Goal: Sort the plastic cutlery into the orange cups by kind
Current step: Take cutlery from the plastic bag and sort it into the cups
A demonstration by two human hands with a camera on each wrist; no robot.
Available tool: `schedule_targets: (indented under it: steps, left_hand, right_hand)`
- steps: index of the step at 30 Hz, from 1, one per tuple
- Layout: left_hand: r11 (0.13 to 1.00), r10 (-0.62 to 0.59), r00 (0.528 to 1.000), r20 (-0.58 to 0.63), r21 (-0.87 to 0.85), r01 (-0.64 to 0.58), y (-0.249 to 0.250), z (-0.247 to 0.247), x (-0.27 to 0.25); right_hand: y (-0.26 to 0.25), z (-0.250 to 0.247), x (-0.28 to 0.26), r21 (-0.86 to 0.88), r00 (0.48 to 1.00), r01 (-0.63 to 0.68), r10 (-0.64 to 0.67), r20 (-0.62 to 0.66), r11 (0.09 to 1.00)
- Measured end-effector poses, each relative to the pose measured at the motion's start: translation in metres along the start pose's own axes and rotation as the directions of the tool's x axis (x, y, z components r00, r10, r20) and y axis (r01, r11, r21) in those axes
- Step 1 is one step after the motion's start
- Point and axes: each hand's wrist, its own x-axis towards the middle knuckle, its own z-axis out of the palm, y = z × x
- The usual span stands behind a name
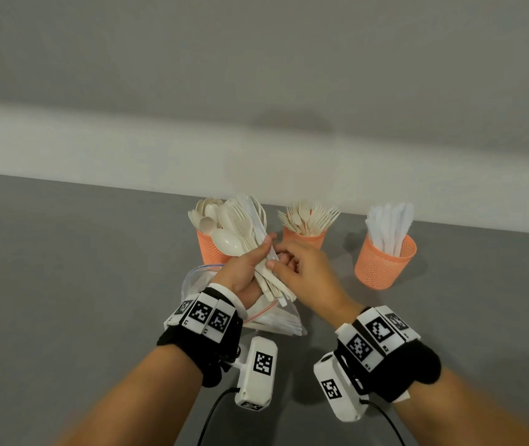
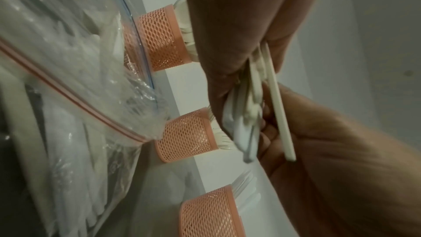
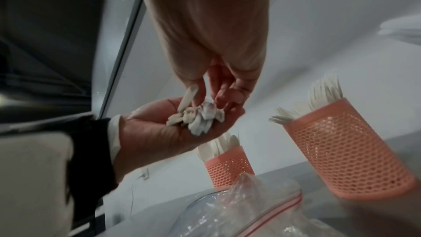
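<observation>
Cream mixed cutlery bundle (image 1: 250, 249), fanned, in left hand (image 1: 244, 273) fingers' grip; right hand (image 1: 305, 272) fingers pinching one handle.

A grey tabletop (image 1: 63, 268) meets a pale wall (image 1: 256, 75) — soft, even light.

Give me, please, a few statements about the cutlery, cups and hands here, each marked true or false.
1. The left hand grips a mixed bundle of cutlery. True.
2. The right-most orange cup holds spoons. False: it holds white knives.
3. The middle orange cup holds forks. True.
4. The right hand rests flat on the table. False: its fingers are at the bundle's handles.
5. A clear zip bag lies below the hands. True.
</observation>
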Motion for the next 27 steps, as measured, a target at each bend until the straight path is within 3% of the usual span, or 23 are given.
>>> schedule_targets:
  steps: [3,7,14,22,27]
  left_hand:
    - [1.000,-0.010,1.000,-0.019,0.027,0.010,0.001,0.000,0.000]
    - [0.998,-0.035,0.999,0.030,0.053,0.033,-0.001,-0.001,-0.001]
    - [0.996,0.012,0.999,0.039,0.085,-0.015,-0.005,-0.007,0.006]
    - [0.994,0.051,0.999,-0.001,0.099,-0.050,-0.001,-0.010,0.011]
    - [0.994,0.066,0.997,-0.030,0.084,-0.063,-0.002,-0.011,0.015]
  right_hand:
    - [0.001,-0.003,0.003,0.116,0.995,-0.088,0.082,0.054,0.989]
    - [0.006,-0.002,0.004,0.010,0.990,-0.102,0.101,0.101,0.995]
    - [0.008,0.004,0.003,-0.060,0.992,-0.037,0.044,0.120,0.998]
    - [0.007,-0.013,0.004,0.042,0.988,-0.048,0.041,0.148,0.998]
    - [0.004,-0.010,0.002,-0.045,0.991,0.007,-0.001,0.135,0.999]
